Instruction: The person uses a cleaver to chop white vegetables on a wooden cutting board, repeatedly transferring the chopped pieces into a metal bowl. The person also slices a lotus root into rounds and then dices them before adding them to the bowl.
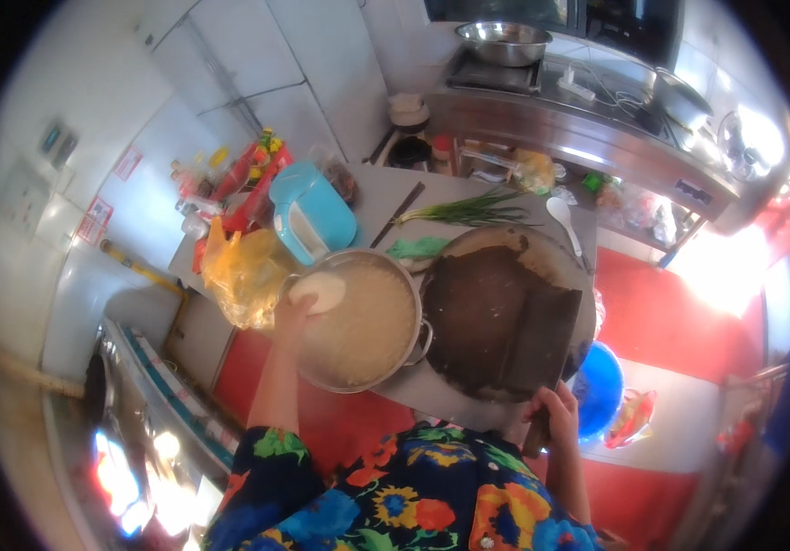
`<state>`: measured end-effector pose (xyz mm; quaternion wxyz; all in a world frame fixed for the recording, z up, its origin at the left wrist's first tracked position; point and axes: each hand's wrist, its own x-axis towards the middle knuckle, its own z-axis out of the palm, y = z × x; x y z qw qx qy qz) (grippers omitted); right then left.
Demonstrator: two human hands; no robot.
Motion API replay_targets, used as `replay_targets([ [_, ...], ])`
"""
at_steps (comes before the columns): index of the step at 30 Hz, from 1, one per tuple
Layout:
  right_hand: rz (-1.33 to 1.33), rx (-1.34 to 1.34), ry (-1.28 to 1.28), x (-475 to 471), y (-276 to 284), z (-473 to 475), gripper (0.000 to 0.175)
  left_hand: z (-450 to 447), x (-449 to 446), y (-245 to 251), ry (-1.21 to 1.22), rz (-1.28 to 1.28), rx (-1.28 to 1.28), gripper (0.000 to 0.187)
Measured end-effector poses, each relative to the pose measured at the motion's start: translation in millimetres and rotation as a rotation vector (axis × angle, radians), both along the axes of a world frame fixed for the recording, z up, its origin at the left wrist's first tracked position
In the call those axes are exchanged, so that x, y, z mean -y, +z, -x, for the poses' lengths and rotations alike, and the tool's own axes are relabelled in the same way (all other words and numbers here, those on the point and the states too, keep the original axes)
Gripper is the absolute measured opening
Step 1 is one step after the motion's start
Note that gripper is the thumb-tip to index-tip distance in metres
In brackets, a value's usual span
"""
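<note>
My left hand (293, 315) holds a pale, rounded piece of food (324, 292) at the left side of a steel pot (418, 289). Cloudy pale liquid (367, 324) with small bits in it fills much of the pot. My right hand (552, 416) grips the handle of a cleaver (543, 337). Its broad dark blade lies over the right part of a round chopping block (457, 324), and I cannot tell whether it touches the wood. The block's top is dark and wet-looking, with small pale scraps on it. Its rim sits close to the pot's right handle.
Behind the block are spring onions (470, 212), a green cloth or bag (415, 248), chopsticks (398, 213) and a white spoon (563, 224). Left of them stand a turquoise container (312, 213) and a yellow plastic bag (243, 275). A blue basin (600, 392) is on the floor to the right.
</note>
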<state>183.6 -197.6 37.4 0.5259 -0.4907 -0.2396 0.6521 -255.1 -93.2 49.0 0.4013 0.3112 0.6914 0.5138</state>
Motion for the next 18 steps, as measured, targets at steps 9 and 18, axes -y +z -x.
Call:
replay_targets([
  [9,-0.11,0.76,0.031,-52,2,-21,0.015,-228,-38,-52,-0.496,-0.025,0.472,0.052],
  [18,-0.382,1.369,0.154,-81,-18,-24,0.025,-259,-45,-107,-0.371,-0.307,-1.042,0.036],
])
